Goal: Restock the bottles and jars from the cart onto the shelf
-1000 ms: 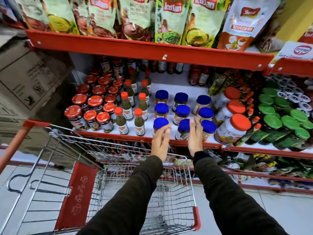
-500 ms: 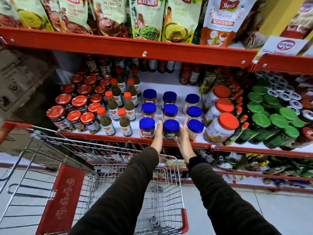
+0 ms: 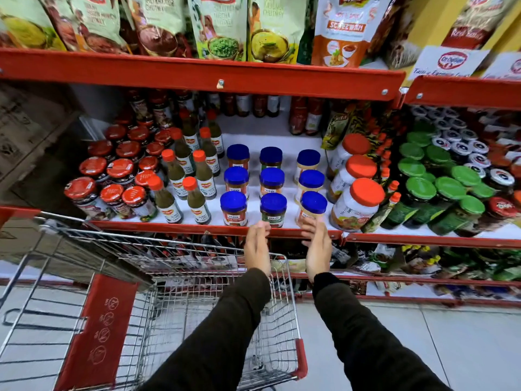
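Camera: I have one view, a wide-angle camera worn on the person's head.
Direction: it looks forward and steeply down at a red shelf [image 3: 214,229] of jars.
Nearness: close; both sleeved forearms reach in from the bottom edge, the shelf at arm's reach.
Frame: a wire cart [image 3: 180,280] fills the lower left, pouches line the top.
Distortion: shelf edges bow outward.

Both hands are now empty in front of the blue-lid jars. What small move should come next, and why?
Probably lower both hands into the cart for the next item. The left hand and right hand are open, at the shelf edge, and the front blue-lid jars stand upright in three even rows.
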`<state>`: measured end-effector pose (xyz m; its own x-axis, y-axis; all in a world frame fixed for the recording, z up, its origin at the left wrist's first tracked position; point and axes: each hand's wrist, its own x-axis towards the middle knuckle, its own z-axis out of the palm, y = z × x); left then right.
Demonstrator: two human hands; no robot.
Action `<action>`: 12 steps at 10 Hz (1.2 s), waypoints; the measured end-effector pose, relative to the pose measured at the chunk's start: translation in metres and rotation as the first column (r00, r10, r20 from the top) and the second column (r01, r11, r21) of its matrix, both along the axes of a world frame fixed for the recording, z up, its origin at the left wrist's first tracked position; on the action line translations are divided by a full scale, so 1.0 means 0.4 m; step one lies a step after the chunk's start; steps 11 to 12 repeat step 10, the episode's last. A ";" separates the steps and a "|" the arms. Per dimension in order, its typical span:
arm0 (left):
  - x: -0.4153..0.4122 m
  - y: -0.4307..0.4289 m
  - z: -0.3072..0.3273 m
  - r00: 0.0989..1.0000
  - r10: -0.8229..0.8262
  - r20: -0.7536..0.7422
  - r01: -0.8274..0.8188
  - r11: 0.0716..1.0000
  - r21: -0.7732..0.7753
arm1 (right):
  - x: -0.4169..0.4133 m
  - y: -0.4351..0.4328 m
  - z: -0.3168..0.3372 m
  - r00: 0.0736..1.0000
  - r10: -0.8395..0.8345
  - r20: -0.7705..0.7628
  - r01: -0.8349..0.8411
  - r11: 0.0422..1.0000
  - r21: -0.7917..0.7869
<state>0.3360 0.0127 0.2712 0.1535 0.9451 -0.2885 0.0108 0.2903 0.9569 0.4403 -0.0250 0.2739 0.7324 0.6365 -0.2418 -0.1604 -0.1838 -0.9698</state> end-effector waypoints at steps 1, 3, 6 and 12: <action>0.038 -0.009 0.000 0.983 -0.176 0.049 0.178 0.983 -0.039 | 0.033 -0.013 -0.026 0.994 -0.104 -0.040 0.105 0.994 0.008; 0.149 0.028 0.079 0.936 -0.332 0.119 0.348 0.923 -0.166 | 0.076 -0.003 -0.004 0.985 0.111 -0.130 -0.100 0.991 0.088; 0.180 0.021 0.137 0.935 -0.307 0.180 0.337 0.926 -0.169 | 0.148 0.043 -0.082 0.947 0.228 -0.226 -0.214 0.973 0.086; 0.169 0.037 0.042 0.857 -0.497 0.133 0.508 0.860 -0.057 | 0.194 -0.033 -0.021 0.942 0.318 -0.108 -0.321 0.947 -0.008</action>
